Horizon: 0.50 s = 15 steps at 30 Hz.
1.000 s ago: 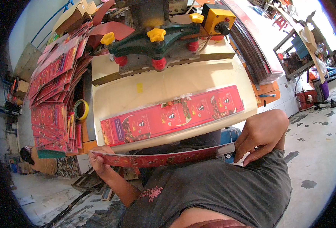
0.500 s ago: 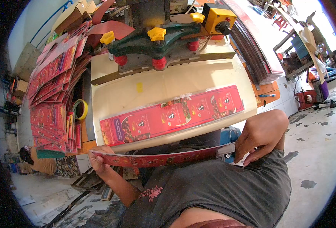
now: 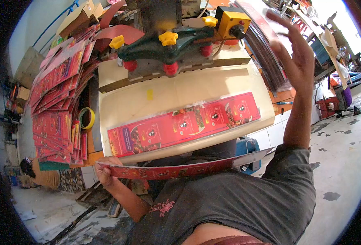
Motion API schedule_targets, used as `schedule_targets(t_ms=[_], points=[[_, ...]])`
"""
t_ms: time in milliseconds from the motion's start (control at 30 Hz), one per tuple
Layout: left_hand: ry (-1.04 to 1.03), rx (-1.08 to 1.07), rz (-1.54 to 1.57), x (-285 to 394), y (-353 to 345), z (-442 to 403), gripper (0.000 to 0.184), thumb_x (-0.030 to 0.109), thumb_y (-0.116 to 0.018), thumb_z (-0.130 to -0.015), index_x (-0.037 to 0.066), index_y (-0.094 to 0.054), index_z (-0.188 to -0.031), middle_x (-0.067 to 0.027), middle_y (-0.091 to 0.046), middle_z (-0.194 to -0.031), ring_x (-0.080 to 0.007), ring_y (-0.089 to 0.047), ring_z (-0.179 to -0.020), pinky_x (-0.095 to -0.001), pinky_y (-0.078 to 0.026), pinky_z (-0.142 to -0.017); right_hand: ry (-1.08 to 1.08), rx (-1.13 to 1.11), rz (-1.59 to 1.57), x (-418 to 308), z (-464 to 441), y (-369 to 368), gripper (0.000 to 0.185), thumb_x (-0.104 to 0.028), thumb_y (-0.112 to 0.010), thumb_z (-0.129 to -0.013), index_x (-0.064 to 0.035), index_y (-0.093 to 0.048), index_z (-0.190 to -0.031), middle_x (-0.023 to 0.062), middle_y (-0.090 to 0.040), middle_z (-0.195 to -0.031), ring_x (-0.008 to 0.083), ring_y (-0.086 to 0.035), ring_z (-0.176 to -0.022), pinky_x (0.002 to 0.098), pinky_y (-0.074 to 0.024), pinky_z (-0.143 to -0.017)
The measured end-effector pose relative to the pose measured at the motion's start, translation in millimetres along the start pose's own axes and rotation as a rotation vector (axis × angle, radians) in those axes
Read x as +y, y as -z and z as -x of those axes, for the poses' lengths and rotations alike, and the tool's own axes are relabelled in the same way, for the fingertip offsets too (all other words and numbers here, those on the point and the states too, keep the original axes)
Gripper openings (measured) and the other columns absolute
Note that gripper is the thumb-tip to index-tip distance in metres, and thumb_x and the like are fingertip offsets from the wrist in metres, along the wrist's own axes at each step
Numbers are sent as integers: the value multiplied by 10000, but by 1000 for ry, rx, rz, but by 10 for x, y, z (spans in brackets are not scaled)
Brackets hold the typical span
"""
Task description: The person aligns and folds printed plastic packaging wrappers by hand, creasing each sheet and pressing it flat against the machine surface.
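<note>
Low in front of me, my left hand (image 3: 104, 172) grips the left end of a long red printed strip (image 3: 176, 171). Its clear right end sticks out unsupported, over a blue object. My right hand (image 3: 296, 55) is raised at the upper right with its fingers apart and nothing visible in it. Behind that hand, partly covered by it, is a stack of long red sheets (image 3: 266, 53). Another red printed strip (image 3: 168, 127), with food pictures, lies slanted on the cream press bed (image 3: 127, 102).
A green press head (image 3: 148, 45) with yellow knobs overhangs the bed's back. Beside it is a yellow control box (image 3: 233, 25). Piled red cards (image 3: 58, 81) and a yellow tape roll (image 3: 91, 118) are at left. Another person (image 3: 46, 173) is at the far lower left.
My right hand has let go of the held strip's right end and risen to the upper right, opening its fingers. My left hand and the strip on the bed stay nearly still.
</note>
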<state>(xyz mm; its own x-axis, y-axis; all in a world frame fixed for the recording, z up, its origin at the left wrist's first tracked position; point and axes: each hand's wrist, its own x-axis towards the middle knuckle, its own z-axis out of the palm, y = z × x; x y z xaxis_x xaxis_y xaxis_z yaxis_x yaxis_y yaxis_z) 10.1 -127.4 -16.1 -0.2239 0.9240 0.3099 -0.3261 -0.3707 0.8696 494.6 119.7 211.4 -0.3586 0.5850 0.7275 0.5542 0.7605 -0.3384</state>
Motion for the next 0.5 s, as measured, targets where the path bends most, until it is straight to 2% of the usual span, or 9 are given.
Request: schedule_targets(t_ms=[33, 133, 167, 233, 300, 367, 400, 433, 500], points=[[1, -16, -4, 5, 6, -4, 413, 355, -742, -866, -42, -684, -771, -166, -648, -667, -227, -602, -559, -319, -458, -491, 94, 122, 138, 139, -101, -61, 598, -362, -706, -889, -25, -533, -1351, 190, -615, -1284, 289, -582, -1209, 399, -424, -1036], [0, -26, -25, 39, -22, -1, 429, 369, -744, -865, -45, -681, -772, -172, -647, -666, -221, -600, -566, -309, -454, -492, 190, 233, 275, 391, -246, -277, 724, -395, -733, -857, -45, -456, -1427, 194, -510, -1421, 310, -478, -1329, 427, -361, -1099], [4, -24, -42, 49, -31, 1, 436, 375, -745, -863, -46, -680, -773, -174, -646, -665, -218, -600, -570, -305, -452, -493, 135, 50, 238, 419, -230, -326, 748, -398, -733, -854, -51, -436, -1446, 192, -437, -1488, 329, -388, -1403, 447, -312, -1140], [4, -21, -51, 70, -12, 23, 444, 384, -744, -863, -44, -677, -766, -177, -646, -667, -216, -597, -567, -302, -448, -491, 264, -322, 408, 533, -270, -373, 747, -381, -733, -850, -58, -429, -1450, 190, -437, -1488, 350, -365, -1414, 456, -307, -1147], [8, -16, -57, 72, 12, 55, 452, 393, -743, -863, -42, -675, -759, -180, -646, -669, -213, -593, -564, -298, -445, -490, 260, -317, 451, 511, -310, -371, 744, -358, -738, -846, -62, -425, -1452, 179, -440, -1488, 348, -361, -1416, 446, -311, -1146], [-6, 2, -40, 50, 43, 94, 451, 386, -740, -865, -48, -670, -765, -186, -647, -678, -208, -585, -555, -294, -435, -485, 232, 147, 318, 413, -330, -446, 737, -373, -740, -838, -61, -444, -1436, 179, -458, -1475, 347, -384, -1402, 430, -315, -1144], [-4, 2, -41, 46, 44, 97, 451, 386, -740, -865, -48, -670, -765, -186, -647, -678, -208, -585, -555, -294, -435, -485, 262, 138, 310, 299, -360, -484, 718, -369, -738, -845, -58, -452, -1426, 185, -479, -1453, 361, -421, -1372, 435, -340, -1127], [-1, 11, -39, 40, 40, 89, 444, 381, -738, -865, -47, -668, -773, -186, -646, -682, -207, -582, -553, -295, -433, -484, 155, -136, 285, 450, -300, -464, 715, -387, -718, -862, -61, -442, -1436, 195, -492, -1435, 377, -446, -1345, 440, -352, -1116], [3, 8, -35, 41, 58, 53, 437, 376, -736, -866, -47, -665, -780, -186, -645, -685, -206, -579, -551, -295, -430, -482, 254, -284, 474, 508, -321, -438, 706, -434, -691, -874, -50, -461, -1421, 194, -495, -1431, 386, -452, -1334, 450, -349, -1115]])
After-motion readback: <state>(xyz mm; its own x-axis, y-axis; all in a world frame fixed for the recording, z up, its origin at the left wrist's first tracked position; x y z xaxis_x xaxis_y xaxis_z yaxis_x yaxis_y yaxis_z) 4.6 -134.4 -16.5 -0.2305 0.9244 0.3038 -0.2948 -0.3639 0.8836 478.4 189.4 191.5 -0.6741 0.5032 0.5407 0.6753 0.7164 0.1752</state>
